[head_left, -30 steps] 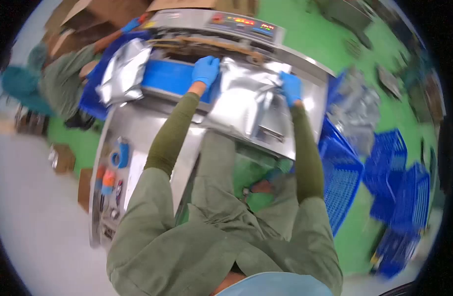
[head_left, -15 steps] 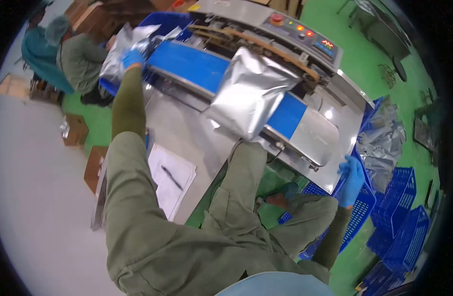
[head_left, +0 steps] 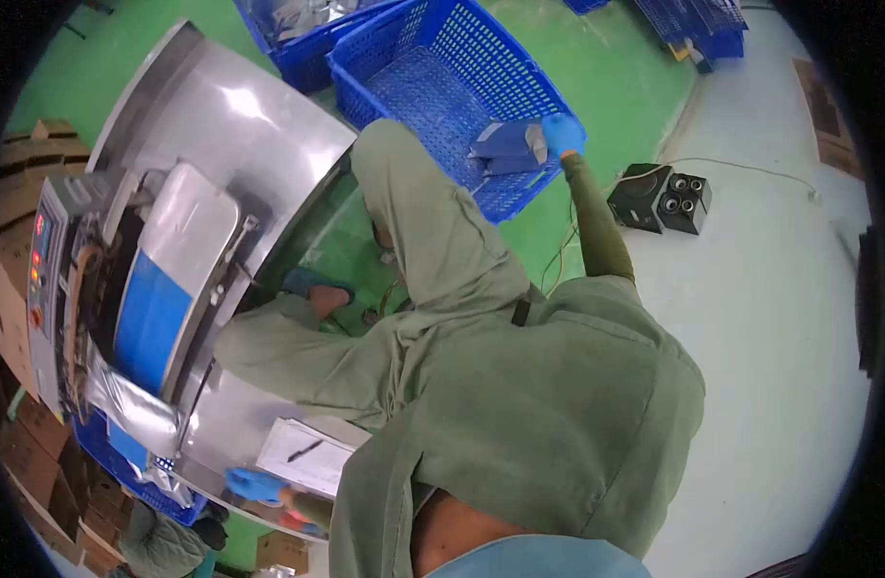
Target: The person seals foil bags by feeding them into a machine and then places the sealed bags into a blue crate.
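Observation:
My left hand, in a blue glove, lies near the metal table's edge beside papers with a pen. Its fingers look extended, and nothing shows in them. At the far right corner of a large blue basket, my gloved right hand is closed over the rim. Blue and silver packets lie inside, close to that hand. A silver bag rests on the sealing machine's blue belt at the left.
The machine's control panel shows lit lights. Another blue basket holds silver bags. Black speakers with a cable stand on the floor at right. A person crouches at the lower left, near cardboard boxes.
The view has swung right. My right hand has gone from open beside the table to the basket's rim. My left hand has left the silver bags; the bag on the belt is farther along.

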The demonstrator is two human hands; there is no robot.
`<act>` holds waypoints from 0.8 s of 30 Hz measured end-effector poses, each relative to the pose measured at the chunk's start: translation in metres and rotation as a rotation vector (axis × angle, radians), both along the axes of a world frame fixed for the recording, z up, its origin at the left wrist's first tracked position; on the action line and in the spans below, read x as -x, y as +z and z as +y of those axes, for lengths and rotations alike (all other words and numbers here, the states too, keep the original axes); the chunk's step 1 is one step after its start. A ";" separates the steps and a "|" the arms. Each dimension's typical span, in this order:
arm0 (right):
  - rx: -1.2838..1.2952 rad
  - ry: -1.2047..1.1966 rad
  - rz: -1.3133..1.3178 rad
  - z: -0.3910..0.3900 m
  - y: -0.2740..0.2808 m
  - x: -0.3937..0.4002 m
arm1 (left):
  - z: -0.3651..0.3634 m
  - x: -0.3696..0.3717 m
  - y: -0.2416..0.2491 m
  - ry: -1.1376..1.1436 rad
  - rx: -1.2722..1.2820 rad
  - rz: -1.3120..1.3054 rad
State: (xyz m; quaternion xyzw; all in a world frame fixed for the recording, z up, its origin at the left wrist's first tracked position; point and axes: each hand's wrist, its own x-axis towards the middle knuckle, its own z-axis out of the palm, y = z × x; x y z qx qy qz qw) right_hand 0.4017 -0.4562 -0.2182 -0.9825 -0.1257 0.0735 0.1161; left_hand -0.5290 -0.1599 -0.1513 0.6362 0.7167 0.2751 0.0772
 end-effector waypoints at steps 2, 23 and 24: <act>0.135 0.013 0.040 -0.001 -0.023 0.015 | -0.045 -0.007 -0.010 0.033 0.070 0.147; -0.871 0.740 -0.321 0.157 0.260 0.187 | -0.035 -0.451 0.154 -0.704 0.240 -0.427; -0.907 0.864 -0.312 0.171 0.294 0.214 | -0.031 -0.484 0.162 -0.906 0.081 -0.322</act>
